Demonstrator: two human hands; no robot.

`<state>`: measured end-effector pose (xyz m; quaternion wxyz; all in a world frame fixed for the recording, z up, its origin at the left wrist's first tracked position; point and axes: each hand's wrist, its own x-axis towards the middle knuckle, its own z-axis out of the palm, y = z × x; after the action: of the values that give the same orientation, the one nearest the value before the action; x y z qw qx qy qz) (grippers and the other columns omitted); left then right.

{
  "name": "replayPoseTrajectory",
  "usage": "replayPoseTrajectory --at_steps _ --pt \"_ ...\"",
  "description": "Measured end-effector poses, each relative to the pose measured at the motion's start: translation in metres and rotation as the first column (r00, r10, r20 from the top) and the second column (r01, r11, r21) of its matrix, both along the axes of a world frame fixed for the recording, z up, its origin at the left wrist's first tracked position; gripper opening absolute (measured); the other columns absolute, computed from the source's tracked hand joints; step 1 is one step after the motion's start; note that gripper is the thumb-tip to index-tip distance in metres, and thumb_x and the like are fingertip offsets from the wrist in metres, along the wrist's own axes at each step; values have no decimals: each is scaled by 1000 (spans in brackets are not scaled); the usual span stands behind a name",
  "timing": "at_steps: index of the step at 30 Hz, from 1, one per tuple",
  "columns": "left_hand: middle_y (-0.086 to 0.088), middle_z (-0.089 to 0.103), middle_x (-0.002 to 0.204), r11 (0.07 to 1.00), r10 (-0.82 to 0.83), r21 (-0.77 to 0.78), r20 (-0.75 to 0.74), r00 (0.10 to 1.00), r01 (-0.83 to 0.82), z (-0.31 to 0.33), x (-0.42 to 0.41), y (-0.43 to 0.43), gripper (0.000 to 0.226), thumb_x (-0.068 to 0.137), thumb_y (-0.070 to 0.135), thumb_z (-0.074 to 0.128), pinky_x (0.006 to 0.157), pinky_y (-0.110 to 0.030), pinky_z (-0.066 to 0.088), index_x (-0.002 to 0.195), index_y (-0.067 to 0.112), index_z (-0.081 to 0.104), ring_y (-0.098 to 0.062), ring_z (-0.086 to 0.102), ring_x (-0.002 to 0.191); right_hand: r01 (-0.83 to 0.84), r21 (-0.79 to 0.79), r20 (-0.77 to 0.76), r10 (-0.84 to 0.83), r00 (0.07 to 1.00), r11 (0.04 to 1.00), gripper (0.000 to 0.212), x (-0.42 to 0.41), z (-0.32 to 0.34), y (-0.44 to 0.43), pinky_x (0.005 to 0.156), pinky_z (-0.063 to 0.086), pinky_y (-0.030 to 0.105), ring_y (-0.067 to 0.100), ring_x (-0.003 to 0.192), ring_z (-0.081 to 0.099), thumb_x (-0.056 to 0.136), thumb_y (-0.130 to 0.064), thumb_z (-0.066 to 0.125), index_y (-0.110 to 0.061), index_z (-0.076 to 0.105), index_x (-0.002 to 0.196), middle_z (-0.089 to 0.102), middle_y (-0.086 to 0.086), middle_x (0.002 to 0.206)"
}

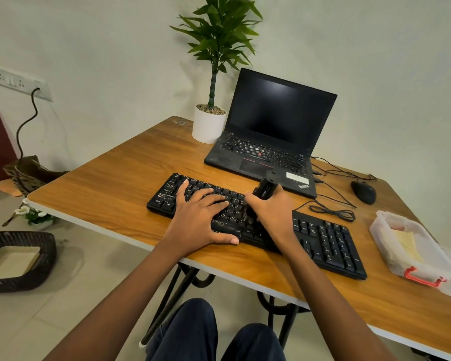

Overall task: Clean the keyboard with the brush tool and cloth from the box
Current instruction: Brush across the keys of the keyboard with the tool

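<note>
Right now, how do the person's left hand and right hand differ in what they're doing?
The left hand lies flat with fingers spread; the right hand is curled round a black brush tool. The left hand holds nothing and presses the keys; the right hand points the tool down at them. The left hand covers the keyboard's left part, the right hand its middle. Both are on the keyboard.

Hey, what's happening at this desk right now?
A person is cleaning the black keyboard. Their left hand rests flat on the keys, steadying it, while the right hand grips the brush tool upright over the middle keys. The cloth lies in the clear box at the right.
</note>
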<state>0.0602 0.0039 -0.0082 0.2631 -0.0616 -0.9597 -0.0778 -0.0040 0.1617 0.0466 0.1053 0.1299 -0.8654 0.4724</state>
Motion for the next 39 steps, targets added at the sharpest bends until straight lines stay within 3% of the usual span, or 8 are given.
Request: replayPoseTrajectory --at_steps 5,10,16,21,25,31,36,39 --pt "6 63 121 1000 4 -3 -17 1000 -5 0 -1 0 97 66 92 18 109 -55 -1 116 23 66 -18 49 124 -125 11 36 125 992 992 27 15 -6 -3 52 47 18 11 67 62 73 -28 73 -12 57 89 63 -2 75" --pt "7 62 123 1000 -1 5 16 1000 1 1 0 0 98 66 92 17 109 -54 -2 117 24 65 -18 49 125 -21 16 -11 21 1000 1000 28 -1 1 2 58 53 27 13 66 64 75 -32 72 -16 54 89 63 -3 74" --pt "6 64 118 1000 16 -6 -12 1000 -16 0 -1 -1 96 67 91 19 108 -56 1 114 23 67 -19 52 121 -158 13 45 157 987 987 29 13 -3 -5 52 50 24 13 69 63 74 -30 73 -12 56 89 63 0 77" --pt "8 56 131 1000 18 -8 23 1000 -18 2 1 0 103 63 93 13 110 -55 -7 125 25 60 -16 40 131 -120 34 80 117 990 992 28 -7 7 9 54 52 22 9 66 63 77 -26 72 -9 57 93 62 -3 77" --pt "8 59 128 1000 25 -3 24 999 -25 1 1 0 99 66 91 15 109 -55 -4 122 24 62 -16 44 128 -67 50 57 64 996 997 28 -21 7 8 55 50 20 12 70 65 77 -29 71 -10 58 93 65 0 80" --pt "9 56 131 1000 25 -8 10 1000 -25 1 0 1 101 64 92 15 109 -54 -8 125 25 60 -15 40 132 -226 44 240 210 948 973 13 -23 16 7 44 44 22 17 54 59 79 -21 69 -13 60 75 66 5 71" --pt "9 58 128 1000 20 6 1 1000 -20 0 0 0 100 65 92 14 109 -55 -5 122 25 62 -15 43 129 -75 16 170 72 983 997 34 -51 17 2 46 45 17 12 65 63 78 -29 72 -9 54 100 66 4 86" --pt "8 61 124 1000 17 17 -13 1000 -17 -1 -1 -1 97 67 91 17 109 -56 -2 118 24 65 -16 48 126 -58 11 121 57 991 998 33 -48 8 -3 47 47 16 10 66 63 78 -29 71 -8 56 99 66 4 87"
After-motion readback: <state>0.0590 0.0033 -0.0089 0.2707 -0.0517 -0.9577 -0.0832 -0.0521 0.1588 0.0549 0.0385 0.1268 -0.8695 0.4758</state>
